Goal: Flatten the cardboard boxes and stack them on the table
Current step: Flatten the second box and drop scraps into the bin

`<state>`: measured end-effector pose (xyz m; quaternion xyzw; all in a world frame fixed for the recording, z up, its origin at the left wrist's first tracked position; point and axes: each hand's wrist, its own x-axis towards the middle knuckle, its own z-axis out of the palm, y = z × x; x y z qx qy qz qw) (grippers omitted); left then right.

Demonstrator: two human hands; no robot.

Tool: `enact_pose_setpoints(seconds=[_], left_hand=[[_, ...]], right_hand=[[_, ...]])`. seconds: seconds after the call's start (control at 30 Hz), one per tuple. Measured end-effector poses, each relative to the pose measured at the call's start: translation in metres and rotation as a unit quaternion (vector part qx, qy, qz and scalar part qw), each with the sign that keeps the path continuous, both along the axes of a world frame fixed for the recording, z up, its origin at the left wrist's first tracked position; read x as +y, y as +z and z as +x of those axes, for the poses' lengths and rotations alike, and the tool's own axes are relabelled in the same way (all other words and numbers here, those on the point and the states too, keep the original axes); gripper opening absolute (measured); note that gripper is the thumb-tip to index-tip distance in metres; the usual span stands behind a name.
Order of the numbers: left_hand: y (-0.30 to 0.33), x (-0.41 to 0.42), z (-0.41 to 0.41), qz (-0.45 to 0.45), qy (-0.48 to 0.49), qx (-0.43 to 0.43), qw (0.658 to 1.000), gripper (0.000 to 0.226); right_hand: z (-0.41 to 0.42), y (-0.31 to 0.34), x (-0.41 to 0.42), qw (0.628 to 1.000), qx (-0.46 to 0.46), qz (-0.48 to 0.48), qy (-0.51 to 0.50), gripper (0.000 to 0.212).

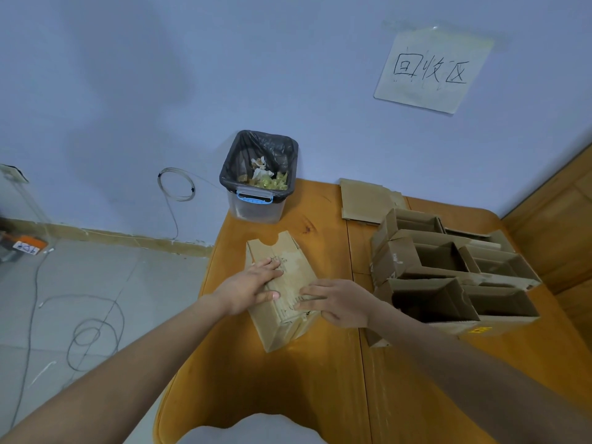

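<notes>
while both hands (pixel 288 293) press it, the cardboard box (pixel 282 290) lies collapsed.

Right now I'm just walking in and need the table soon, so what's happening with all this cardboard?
A person is pressing a cardboard box flat on the wooden table, left hand laid on its top and right hand pressing its near right edge. A flattened piece already lies at the table's far side. Several open boxes still stand to the right, not yet flattened. A lined bin sits at the far corner.
</notes>
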<state>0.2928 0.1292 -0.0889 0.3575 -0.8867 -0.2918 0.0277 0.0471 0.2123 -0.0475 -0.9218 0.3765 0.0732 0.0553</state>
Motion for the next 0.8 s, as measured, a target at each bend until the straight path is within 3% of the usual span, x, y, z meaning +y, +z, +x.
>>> enact_pose_setpoints(seconds=[0.17, 0.33, 0.53, 0.67, 0.8], left_hand=[[-0.002, 0.000, -0.002, -0.008, -0.003, -0.004, 1.000, 0.064], [-0.002, 0.001, 0.001, -0.002, -0.003, 0.005, 1.000, 0.064], [-0.001, 0.004, -0.001, -0.063, 0.001, -0.028, 0.998, 0.064], [-0.001, 0.009, -0.017, -0.137, 0.024, -0.077, 0.987, 0.053], [-0.001, 0.003, -0.037, -0.118, 0.029, -0.097, 0.988, 0.053]], right_hand=[[0.003, -0.006, 0.004, 0.998, -0.043, -0.029, -0.026, 0.040], [0.012, -0.020, 0.005, 0.966, -0.165, -0.052, -0.192, 0.030], [0.048, -0.043, 0.008, 0.930, -0.167, -0.119, -0.306, 0.031], [0.056, -0.048, 0.005, 0.912, -0.203, -0.152, -0.324, 0.022], [0.059, -0.054, 0.007, 0.903, -0.277, -0.140, -0.296, 0.013]])
